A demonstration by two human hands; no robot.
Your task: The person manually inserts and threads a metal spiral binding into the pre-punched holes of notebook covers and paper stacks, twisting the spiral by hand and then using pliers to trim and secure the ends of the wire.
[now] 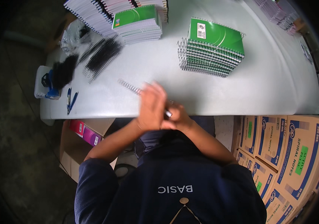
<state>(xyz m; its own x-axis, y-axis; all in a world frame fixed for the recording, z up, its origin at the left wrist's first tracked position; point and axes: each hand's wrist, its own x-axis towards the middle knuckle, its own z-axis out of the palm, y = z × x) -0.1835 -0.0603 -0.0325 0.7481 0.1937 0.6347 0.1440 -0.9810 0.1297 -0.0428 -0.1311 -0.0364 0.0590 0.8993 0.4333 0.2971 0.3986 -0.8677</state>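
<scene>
My two hands meet over the front edge of the table. My left hand [152, 105] is smeared by motion, its fingers pointing away from me, so its grip cannot be made out. A thin wire spiral coil [128, 86] runs out past the left hand's fingers toward the far left; its near end is hidden. Against the left palm, my right hand [179, 118] is closed around something mostly hidden, of which a small dark piece with a shiny end [168, 113] shows. Beyond the hands stands a stack of green spiral notebooks [216, 46], some with coil ends sticking out.
Loose black coils [103, 56] lie at left, near a plastic bag [73, 36], a white container [41, 82] and blue-handled tools [72, 101]. Green-covered unbound books [137, 26] stand farther back. Cardboard cartons [267, 149] fill the lower right; an open box [73, 149] sits below left.
</scene>
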